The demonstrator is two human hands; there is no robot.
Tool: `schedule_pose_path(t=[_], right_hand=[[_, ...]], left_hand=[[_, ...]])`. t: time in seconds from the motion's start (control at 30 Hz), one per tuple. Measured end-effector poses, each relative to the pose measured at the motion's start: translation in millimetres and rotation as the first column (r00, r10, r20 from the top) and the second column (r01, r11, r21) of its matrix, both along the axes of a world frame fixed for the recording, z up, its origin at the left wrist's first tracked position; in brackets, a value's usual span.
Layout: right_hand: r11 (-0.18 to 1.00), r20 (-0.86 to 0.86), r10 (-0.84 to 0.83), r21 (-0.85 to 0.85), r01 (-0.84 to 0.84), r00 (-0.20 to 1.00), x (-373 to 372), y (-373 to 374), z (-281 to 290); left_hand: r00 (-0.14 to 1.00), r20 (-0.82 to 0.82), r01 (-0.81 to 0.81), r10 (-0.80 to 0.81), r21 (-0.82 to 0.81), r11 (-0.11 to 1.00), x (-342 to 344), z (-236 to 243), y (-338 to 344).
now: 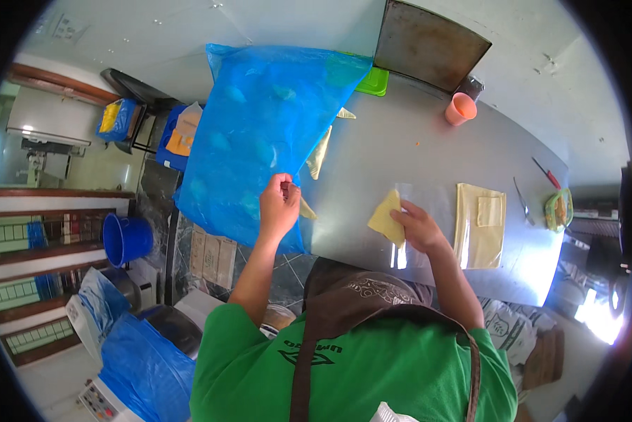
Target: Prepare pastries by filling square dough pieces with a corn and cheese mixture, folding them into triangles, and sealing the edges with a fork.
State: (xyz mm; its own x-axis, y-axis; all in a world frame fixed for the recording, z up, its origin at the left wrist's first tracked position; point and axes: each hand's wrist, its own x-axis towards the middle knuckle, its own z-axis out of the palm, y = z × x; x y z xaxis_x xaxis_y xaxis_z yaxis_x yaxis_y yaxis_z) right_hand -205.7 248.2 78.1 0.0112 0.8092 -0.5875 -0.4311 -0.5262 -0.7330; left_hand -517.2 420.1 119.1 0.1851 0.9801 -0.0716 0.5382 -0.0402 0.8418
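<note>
A piece of pale yellow dough (pixel 383 221) is held just above the steel table (pixel 393 158), pinched between the thumb and fingers of the person's right hand (pixel 418 226). The left hand (pixel 281 205) has its fingers closed on the edge of a large blue plastic sheet (pixel 249 126), which covers the table's left end; a few shaped dough pieces (pixel 320 156) show along that edge. Right of the right hand lies a flat dough sheet (pixel 468 243) with a small dough square (pixel 489 211) on it. The tabletop is grey and glossy, with bright reflections near its front edge. Toward its back stand a pink cup (pixel 461 110) and a dark metal panel (pixel 432 46); a small green basket (pixel 559 211) sits at the right end. Beyond the left end, a blue bucket (pixel 127 239) and a cardboard box (pixel 213 257) are near dark floor tiles (pixel 283 281).
</note>
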Motion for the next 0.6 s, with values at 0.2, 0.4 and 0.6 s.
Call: schedule_pose_path(t=[0.2,0.4,0.6], right_hand=[[0.974,0.134,0.2,0.08,-0.211,0.971,-49.6,154.4,-3.7],[0.911,0.249,0.352,0.132,-0.392,0.902,-107.1,279.3,18.9],[0.869,0.167,0.331,0.329,-0.369,0.929,-109.5,377.4,-76.5]], left_hand=[[0.956,0.279,0.114,-0.094,-0.058,0.992,-10.1,4.5,10.8],[0.95,0.289,0.094,-0.117,0.091,0.991,-15.6,16.4,14.9],[0.936,0.33,0.121,-0.123,0.028,0.992,-11.7,22.9,22.4]])
